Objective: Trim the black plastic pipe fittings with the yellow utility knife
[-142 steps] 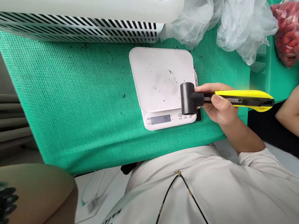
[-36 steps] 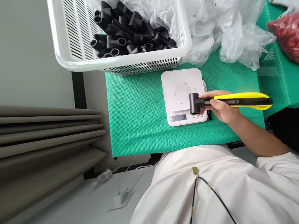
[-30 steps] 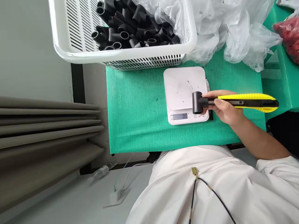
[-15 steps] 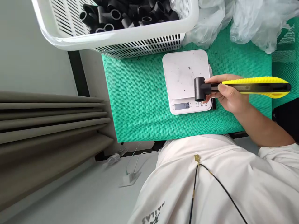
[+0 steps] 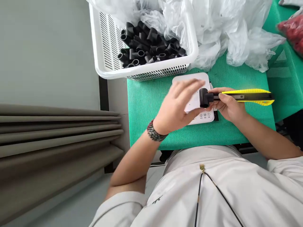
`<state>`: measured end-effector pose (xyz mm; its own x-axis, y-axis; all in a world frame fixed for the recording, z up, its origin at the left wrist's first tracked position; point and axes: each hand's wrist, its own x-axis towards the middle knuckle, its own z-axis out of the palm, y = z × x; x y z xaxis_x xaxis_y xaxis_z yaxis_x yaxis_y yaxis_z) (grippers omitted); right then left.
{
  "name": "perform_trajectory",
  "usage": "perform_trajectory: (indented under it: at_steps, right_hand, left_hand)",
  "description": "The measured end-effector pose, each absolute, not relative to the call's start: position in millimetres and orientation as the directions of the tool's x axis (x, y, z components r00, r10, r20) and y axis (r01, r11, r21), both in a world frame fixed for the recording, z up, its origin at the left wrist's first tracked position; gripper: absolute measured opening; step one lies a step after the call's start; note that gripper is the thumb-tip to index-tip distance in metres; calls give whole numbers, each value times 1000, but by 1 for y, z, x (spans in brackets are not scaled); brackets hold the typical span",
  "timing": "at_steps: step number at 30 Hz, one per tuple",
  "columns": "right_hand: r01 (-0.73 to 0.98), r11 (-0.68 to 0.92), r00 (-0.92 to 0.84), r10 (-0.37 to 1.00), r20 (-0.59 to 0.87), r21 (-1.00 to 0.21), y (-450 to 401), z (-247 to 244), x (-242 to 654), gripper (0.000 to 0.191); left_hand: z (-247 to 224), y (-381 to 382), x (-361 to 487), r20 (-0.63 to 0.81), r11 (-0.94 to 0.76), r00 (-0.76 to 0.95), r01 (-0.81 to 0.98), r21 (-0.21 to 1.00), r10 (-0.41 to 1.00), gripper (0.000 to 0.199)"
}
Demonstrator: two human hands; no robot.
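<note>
The right hand (image 5: 228, 107) is closed around the yellow utility knife (image 5: 246, 96), fingers and thumb clamped on its grip; a black plastic pipe fitting (image 5: 204, 97) sits at the knife's nose, above the front of the kitchen scale (image 5: 207, 117), and whether it touches the scale cannot be told; the left hand (image 5: 177, 104) is open, fingers apart and holding nothing, over the scale, a beaded bracelet (image 5: 153, 130) at its wrist; the scale's readout is hidden; only this one fitting is out, while a heap of black pipe fittings (image 5: 151, 47) remains in the white slotted basket (image 5: 142, 72), beside loose clear plastic bags (image 5: 234, 37), above a green mesh mat (image 5: 151, 107).
</note>
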<state>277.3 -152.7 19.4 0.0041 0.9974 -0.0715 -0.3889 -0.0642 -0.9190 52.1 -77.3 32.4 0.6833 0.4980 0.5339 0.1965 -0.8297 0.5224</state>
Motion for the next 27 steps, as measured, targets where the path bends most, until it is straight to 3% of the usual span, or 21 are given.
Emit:
perform_trajectory:
  at_steps: [7, 11, 15, 17, 20, 22, 25, 27]
  right_hand:
    - [-398, -107, -50, 994, -95, -911, -155, 15, 273, 41]
    - [-353, -131, -85, 991, -108, -926, -159, 13, 273, 44]
    - [-329, -111, -127, 989, -72, -938, -161, 13, 273, 38]
    - [-310, -101, -121, 990, -66, -946, -163, 15, 272, 37]
    - [-264, -99, -99, 992, -75, -960, -166, 18, 271, 40]
    - [-235, -94, -87, 993, -75, -968, -167, 19, 270, 42]
    - [-217, -96, -80, 994, -80, -972, -167, 19, 270, 42]
    - [-241, -106, -82, 993, -89, -965, -166, 19, 270, 41]
  left_hand:
    - [0, -83, 62, 614, -843, 634, 115, 526, 469, 43]
    - [3, -93, 62, 549, -737, 582, 135, 663, 600, 43]
    - [16, -105, 67, 286, -340, 528, 5, 941, 799, 53]
    - [25, -109, 70, 97, -69, 548, -72, 995, 831, 56]
    - [37, -112, 74, -204, 362, 627, -134, 923, 752, 56]
    - [42, -112, 76, -303, 526, 669, -154, 837, 679, 57]
    - [41, -113, 75, -300, 523, 673, -150, 839, 676, 63]
    - [36, -113, 71, -192, 351, 656, -118, 929, 729, 69]
